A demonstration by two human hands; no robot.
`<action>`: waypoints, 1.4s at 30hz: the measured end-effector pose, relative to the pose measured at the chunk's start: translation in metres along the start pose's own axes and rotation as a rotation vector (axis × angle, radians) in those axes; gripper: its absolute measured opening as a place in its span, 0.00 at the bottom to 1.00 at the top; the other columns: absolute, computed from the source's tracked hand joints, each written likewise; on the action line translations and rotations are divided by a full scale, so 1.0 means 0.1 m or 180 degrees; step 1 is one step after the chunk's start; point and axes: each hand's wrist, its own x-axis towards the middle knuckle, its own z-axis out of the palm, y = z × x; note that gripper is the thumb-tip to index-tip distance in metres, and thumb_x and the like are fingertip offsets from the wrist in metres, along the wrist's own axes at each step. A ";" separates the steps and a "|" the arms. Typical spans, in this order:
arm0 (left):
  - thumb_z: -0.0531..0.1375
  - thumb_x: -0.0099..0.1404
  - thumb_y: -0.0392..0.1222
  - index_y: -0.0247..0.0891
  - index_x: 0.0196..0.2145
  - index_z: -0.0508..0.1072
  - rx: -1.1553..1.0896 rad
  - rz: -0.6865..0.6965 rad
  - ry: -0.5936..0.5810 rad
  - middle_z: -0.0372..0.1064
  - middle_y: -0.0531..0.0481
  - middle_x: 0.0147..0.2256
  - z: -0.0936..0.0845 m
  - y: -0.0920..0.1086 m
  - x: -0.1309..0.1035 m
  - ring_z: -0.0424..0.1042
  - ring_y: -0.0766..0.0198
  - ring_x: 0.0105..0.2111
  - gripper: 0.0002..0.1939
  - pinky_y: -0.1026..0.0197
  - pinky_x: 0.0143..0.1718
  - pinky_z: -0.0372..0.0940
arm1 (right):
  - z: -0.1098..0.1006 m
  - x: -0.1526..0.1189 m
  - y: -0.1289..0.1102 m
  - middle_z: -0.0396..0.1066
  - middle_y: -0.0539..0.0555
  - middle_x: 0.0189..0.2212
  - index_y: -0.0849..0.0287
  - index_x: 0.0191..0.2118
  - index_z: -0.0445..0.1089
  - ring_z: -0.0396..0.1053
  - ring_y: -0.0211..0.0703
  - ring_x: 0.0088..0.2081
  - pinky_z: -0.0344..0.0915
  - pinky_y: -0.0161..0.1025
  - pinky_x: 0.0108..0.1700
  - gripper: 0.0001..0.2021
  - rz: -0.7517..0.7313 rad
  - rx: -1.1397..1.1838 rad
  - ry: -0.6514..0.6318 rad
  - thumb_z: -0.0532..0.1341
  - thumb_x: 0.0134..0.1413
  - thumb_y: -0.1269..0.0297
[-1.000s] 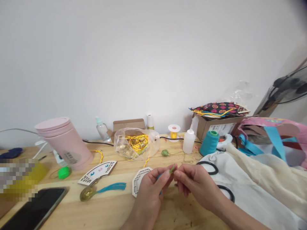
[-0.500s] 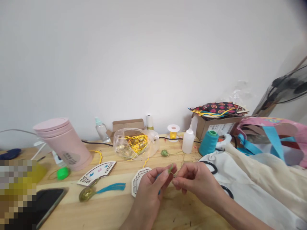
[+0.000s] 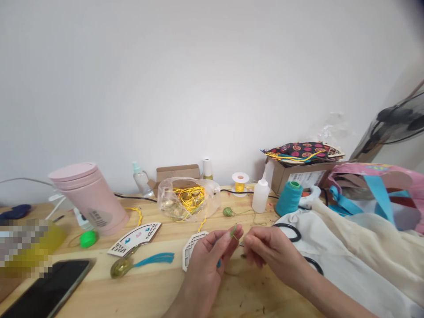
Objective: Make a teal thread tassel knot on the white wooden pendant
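Observation:
Green thread point(image 3: 233, 232) stands up between the thumb and fingers of my left hand point(image 3: 212, 251). A bit of blue shows under those fingers, mostly hidden. Just to the right, my right hand point(image 3: 270, 247) is closed, its fingertips pinched near a small dark tip; what it holds is too small to name. The two hands are slightly apart. Behind them lies a small ball of green thread point(image 3: 227, 212) with a loose strand. An octagonal lattice piece point(image 3: 188, 254) with a yellow cord is partly covered by my left hand.
Left are a pink tumbler point(image 3: 92, 198), a phone point(image 3: 49, 287), a fan-shaped piece point(image 3: 135, 238) and a blue tassel point(image 3: 155, 259). Behind are a bag of yellow cords point(image 3: 188, 198) and a glue bottle point(image 3: 260, 196). Right are a teal thread cone point(image 3: 289, 198) and white cloth point(image 3: 318, 238).
My right hand has moved slightly right, away from my left fingertips, and its fingers have curled in more. My left hand still pinches the green thread.

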 end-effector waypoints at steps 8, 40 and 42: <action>0.60 0.54 0.37 0.34 0.32 0.76 0.0197 -0.0020 -0.0056 0.75 0.47 0.29 0.00 -0.03 -0.02 0.69 0.67 0.29 0.07 0.67 0.31 0.62 | 0.09 -0.01 -0.05 0.70 0.49 0.20 0.60 0.24 0.73 0.60 0.31 0.20 0.56 0.27 0.21 0.10 -0.0223 0.0159 0.0140 0.56 0.50 0.64; 0.61 0.53 0.36 0.34 0.26 0.74 -0.0393 -0.0069 0.0084 0.75 0.45 0.32 -0.03 0.01 -0.02 0.69 0.61 0.41 0.03 0.57 0.51 0.55 | -0.05 -0.08 0.01 0.66 0.49 0.14 0.61 0.19 0.64 0.62 0.33 0.17 0.56 0.28 0.19 0.11 0.0513 -0.0179 -0.0410 0.55 0.49 0.64; 0.61 0.52 0.36 0.34 0.25 0.74 -0.0427 -0.0116 0.0126 0.75 0.45 0.33 -0.03 0.01 -0.02 0.69 0.61 0.42 0.03 0.57 0.51 0.55 | -0.06 -0.08 0.00 0.64 0.48 0.13 0.61 0.19 0.63 0.60 0.32 0.16 0.55 0.28 0.19 0.15 0.0396 -0.0218 -0.0406 0.53 0.52 0.61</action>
